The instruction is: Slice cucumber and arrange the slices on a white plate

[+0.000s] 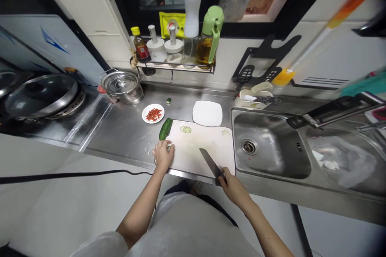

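Note:
A white cutting board point(208, 144) lies on the steel counter in front of me. My left hand point(163, 154) rests at the board's left edge with its fingers curled round a small piece of cucumber. A longer dark green cucumber point(165, 128) lies just beyond that hand, at the board's far left corner. Cut cucumber slices point(186, 129) sit on the board's far side, and one more slice point(225, 133) lies near its right corner. My right hand point(231, 183) grips the handle of a dark knife point(210, 162), whose blade lies over the board's near right part.
A small dish of chopped red chilli point(153, 113) and a white square plate point(207, 113) stand behind the board. A steel pot with lid point(122, 86) is at the back left, a wok point(39, 95) on the stove further left. The sink point(268, 146) is at right. A shelf holds bottles point(181, 48).

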Demonstrator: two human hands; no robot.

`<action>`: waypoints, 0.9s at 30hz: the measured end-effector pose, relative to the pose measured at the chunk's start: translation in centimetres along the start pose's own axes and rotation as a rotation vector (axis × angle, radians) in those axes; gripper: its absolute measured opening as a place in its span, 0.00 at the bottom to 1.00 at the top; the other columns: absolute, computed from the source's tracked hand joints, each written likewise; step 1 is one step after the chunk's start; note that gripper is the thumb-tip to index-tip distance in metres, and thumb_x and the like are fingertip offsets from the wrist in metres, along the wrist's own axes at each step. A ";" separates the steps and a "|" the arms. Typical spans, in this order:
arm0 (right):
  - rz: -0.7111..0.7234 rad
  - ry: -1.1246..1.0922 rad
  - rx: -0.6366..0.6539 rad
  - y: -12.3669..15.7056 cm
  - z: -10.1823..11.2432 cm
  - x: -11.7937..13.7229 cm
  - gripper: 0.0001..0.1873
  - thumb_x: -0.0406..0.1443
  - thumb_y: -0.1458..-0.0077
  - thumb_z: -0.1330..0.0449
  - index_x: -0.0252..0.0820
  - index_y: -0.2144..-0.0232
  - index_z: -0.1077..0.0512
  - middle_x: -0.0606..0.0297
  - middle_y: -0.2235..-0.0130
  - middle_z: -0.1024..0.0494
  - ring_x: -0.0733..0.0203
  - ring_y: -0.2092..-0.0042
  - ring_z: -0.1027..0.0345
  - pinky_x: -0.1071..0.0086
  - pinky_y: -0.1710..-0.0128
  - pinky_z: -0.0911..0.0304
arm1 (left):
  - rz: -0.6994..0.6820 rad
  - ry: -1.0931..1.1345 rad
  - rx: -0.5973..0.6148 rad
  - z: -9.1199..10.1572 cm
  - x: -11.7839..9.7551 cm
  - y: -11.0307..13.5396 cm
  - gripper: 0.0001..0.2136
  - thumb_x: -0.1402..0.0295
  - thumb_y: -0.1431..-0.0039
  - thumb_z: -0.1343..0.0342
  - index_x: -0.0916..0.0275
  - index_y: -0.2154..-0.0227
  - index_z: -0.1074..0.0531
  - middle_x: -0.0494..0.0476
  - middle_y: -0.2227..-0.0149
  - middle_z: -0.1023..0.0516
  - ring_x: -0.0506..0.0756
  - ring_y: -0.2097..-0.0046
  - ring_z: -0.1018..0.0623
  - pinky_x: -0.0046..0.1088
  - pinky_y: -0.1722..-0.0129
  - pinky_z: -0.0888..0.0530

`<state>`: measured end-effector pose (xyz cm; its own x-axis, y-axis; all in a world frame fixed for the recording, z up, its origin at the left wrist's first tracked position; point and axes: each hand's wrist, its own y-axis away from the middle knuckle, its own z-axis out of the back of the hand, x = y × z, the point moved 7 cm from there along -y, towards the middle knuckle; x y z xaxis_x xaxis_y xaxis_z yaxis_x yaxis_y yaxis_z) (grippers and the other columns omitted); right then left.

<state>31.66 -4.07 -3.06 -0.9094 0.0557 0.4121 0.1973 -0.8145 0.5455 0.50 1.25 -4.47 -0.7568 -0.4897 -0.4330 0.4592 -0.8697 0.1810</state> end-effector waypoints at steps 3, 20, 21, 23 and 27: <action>-0.032 -0.012 -0.068 -0.3 0.5 -0.5 0.15 0.35 0.36 0.56 0.39 0.49 0.40 0.58 0.65 0.23 0.57 0.64 0.29 0.71 0.67 0.49 | -0.087 0.040 -0.005 -0.6 -2.8 -1.0 0.13 0.60 0.40 0.49 0.54 0.55 0.28 0.59 0.51 0.29 0.61 0.48 0.32 0.38 0.49 0.42; -0.108 0.017 -0.049 -0.5 0.8 -0.3 0.13 0.34 0.35 0.56 0.40 0.51 0.37 0.57 0.66 0.23 0.57 0.62 0.29 0.71 0.69 0.53 | -0.129 -0.095 0.071 -4.3 -9.5 -6.1 0.11 0.64 0.43 0.47 0.55 0.58 0.28 0.59 0.51 0.28 0.62 0.48 0.31 0.40 0.52 0.42; -0.111 0.018 -0.047 -0.4 0.9 -0.3 0.13 0.34 0.35 0.56 0.39 0.52 0.37 0.57 0.66 0.24 0.57 0.63 0.30 0.71 0.70 0.53 | -0.125 -0.087 0.068 -4.3 -9.5 -6.2 0.10 0.64 0.44 0.47 0.55 0.59 0.28 0.58 0.51 0.28 0.61 0.48 0.31 0.39 0.52 0.42; -0.112 0.023 -0.042 -0.4 1.1 -0.3 0.13 0.34 0.36 0.56 0.39 0.53 0.37 0.58 0.67 0.24 0.57 0.63 0.30 0.71 0.70 0.54 | -0.124 -0.075 0.069 -4.5 -9.7 -6.4 0.09 0.66 0.45 0.46 0.54 0.60 0.28 0.57 0.52 0.27 0.60 0.48 0.31 0.38 0.52 0.41; -0.103 0.033 -0.044 -0.6 1.2 -0.2 0.13 0.34 0.36 0.56 0.39 0.53 0.37 0.58 0.66 0.25 0.58 0.64 0.30 0.70 0.70 0.54 | -0.150 -0.055 0.111 -4.8 -10.2 -6.4 0.08 0.71 0.45 0.48 0.55 0.63 0.29 0.54 0.57 0.23 0.59 0.51 0.29 0.37 0.53 0.42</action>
<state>32.15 -2.94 -2.60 -0.9357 0.1216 0.3311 0.0868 -0.8304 0.5504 7.50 12.14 -5.48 -0.8385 -0.3536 -0.4146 0.2870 -0.9334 0.2155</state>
